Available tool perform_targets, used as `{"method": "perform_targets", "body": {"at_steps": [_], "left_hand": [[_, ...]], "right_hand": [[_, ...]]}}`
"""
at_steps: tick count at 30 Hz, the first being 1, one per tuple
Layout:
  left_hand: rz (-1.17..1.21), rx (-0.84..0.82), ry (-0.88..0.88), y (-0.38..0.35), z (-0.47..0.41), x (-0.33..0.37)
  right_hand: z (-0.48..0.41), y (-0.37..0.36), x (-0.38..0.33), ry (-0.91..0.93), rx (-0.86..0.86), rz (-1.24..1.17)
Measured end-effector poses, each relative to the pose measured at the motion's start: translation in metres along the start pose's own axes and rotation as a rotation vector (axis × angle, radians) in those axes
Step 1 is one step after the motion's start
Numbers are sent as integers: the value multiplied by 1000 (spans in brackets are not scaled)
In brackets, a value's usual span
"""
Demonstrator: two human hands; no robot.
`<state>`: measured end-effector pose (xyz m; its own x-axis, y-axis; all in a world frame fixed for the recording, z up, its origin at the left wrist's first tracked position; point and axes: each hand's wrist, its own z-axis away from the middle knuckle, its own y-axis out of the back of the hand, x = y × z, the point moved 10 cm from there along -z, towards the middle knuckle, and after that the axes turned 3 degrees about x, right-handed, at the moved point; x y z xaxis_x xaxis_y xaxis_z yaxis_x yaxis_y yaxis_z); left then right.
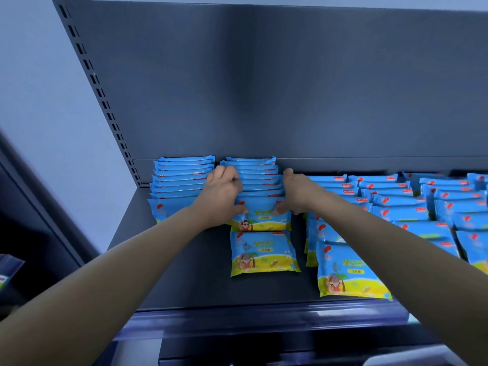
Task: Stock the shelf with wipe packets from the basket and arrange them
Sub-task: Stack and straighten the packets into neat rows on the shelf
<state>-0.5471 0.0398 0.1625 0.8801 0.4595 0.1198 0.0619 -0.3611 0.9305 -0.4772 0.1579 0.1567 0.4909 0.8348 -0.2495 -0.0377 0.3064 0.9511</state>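
Reaching across the dark grey shelf (184,273), the person brackets a row of wipe packets (257,178) that stands on edge against the back panel (290,88). The left hand (224,192) grips the row's left side, fingers curled over the packet tops and thumb on the front packet (261,216). The right hand (297,192) clamps the opposite side, thumb pressed to that same front packet, which leans forward. Just in front of it a flat packet (261,253) lies face up. A neighbouring row (182,178) stands to the left, close to the slotted upright (105,107). To the right, looser rows (396,199) of the same blue packets spread along the shelf, one large-looking packet (346,270) lying near the clear price strip (264,318) at the front edge.
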Motion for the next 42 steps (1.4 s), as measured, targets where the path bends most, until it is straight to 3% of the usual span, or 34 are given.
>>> {"method": "perform_targets", "body": {"at_steps": [15,22,32,36,42], "left_hand": [[-58,-18,12,8,9,1],[40,96,-94,30,4,40],[351,-262,-198,-17,-15,145],[169,-428,-228,-58,-12,168],[148,-452,-180,-81,-20,170]], "right_hand": [[-1,10,6,54,7,-36],[-8,45,39,81,95,27],[-15,33,119,-21,-58,27],[-23,27,130,-15,-99,-49],[-43,24,135,-13,-165,4]]}}
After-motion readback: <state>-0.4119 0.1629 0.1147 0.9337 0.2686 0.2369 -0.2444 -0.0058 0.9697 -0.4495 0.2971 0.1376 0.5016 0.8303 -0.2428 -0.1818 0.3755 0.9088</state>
